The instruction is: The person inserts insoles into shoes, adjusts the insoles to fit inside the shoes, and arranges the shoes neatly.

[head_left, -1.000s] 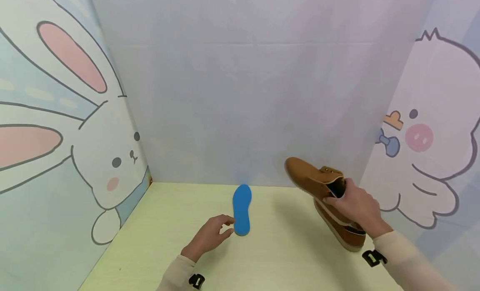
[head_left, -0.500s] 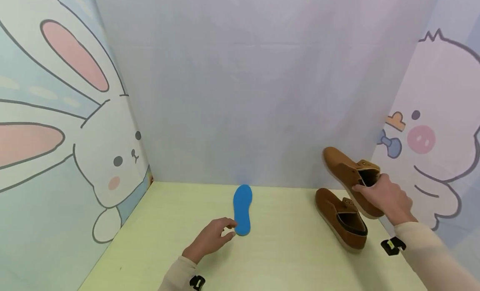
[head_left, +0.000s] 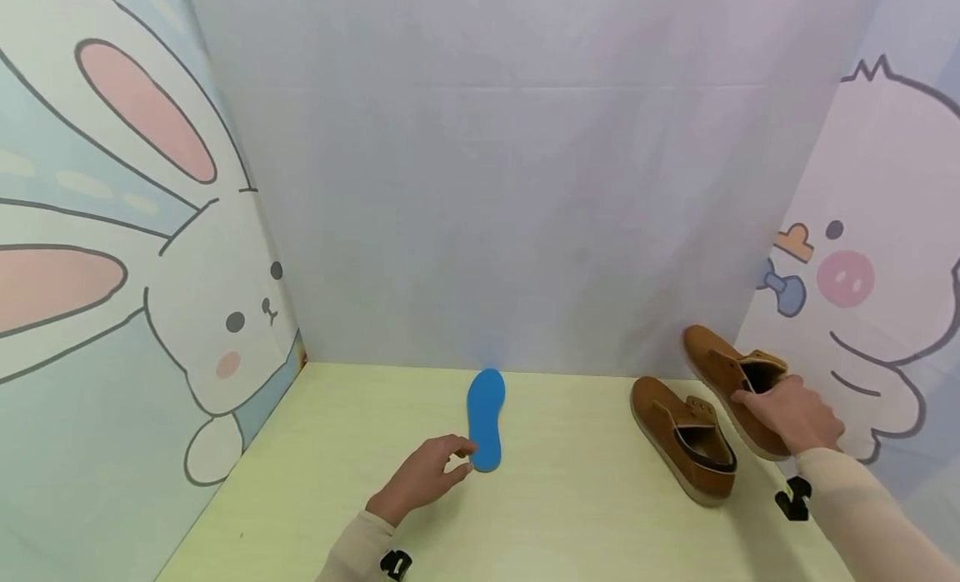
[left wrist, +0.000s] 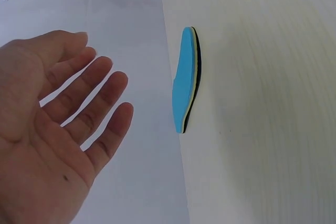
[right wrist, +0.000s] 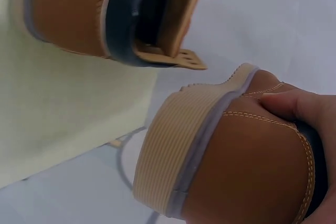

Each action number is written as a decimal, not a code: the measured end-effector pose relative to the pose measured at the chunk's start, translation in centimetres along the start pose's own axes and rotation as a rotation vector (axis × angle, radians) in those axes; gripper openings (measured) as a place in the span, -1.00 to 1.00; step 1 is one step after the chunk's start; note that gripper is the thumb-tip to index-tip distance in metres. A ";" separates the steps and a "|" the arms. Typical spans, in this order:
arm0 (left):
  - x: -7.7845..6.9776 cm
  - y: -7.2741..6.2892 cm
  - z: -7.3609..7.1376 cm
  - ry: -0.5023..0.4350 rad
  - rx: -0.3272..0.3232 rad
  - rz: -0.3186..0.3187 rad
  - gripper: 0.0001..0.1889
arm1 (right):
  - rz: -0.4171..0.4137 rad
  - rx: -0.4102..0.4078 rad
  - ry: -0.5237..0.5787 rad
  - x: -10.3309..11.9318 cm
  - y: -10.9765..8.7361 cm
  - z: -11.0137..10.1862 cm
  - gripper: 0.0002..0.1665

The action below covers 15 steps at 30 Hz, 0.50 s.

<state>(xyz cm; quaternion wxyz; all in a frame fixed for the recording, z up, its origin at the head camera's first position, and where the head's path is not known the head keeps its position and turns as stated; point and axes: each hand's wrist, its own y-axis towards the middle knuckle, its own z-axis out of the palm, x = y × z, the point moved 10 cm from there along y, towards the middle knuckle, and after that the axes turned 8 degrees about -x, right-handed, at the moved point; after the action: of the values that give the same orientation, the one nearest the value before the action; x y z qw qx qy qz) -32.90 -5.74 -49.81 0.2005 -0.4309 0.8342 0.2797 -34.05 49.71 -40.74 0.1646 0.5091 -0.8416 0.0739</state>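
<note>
The right hand has shifted the held brown shoe rightward from above the second brown shoe, then lowered it, leaving the latter's upper and opening uncovered.

I'm looking remotely into a tabletop booth: pale wood-grain table below, plain grey backdrop across the center, cartoon rabbit panel at left, cartoon chick panel at right.

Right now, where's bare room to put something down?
There's bare table between the blue insole and the standing shoe. Another patch lies between the insole and the rabbit wall, beyond the left hand. It's crowded at the insole's near end, by that hand, and on the right, where the right hand holds the other shoe beside the standing one.
</note>
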 end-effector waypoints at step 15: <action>-0.7 -0.1 0.0 -0.007 -0.002 0.007 -0.67 | 0.029 0.041 -0.002 -4.1 0.8 5.2 0.32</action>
<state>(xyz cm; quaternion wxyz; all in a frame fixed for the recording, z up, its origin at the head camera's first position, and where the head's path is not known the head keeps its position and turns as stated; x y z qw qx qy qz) -32.43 -5.40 -49.41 0.2021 -0.4273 0.8347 0.2827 -34.08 52.02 -46.99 0.1522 0.5003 -0.8473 0.0929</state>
